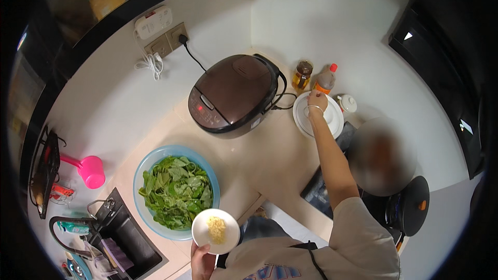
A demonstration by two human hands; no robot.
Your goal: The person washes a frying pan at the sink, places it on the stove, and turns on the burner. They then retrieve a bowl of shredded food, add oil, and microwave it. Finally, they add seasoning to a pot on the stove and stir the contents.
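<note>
My left hand (pixel 202 261) grips the rim of a small white bowl (pixel 232 233), with the thumb over its edge. Pale yellow minced food, which looks like chopped garlic, (pixel 216 230) lies in the bowl. Beside it on the counter, a light blue basin (pixel 139 186) holds leafy greens (pixel 177 190). My right hand (pixel 318 102), with a bracelet at the wrist, reaches across white dishes (pixel 300 121) at the back of the counter. Its fingertips are near a red-capped bottle (pixel 326 79); whether they hold anything is unclear.
A brown rice cooker (pixel 237 89) stands against the wall, its cord plugged in. A jar of amber liquid (pixel 302 75) and a white lidded jar (pixel 347 103) flank the dishes. A lidded pan (pixel 415 206) sits right, a black sink (pixel 134 233) left. A blurred patch hides part of the stove.
</note>
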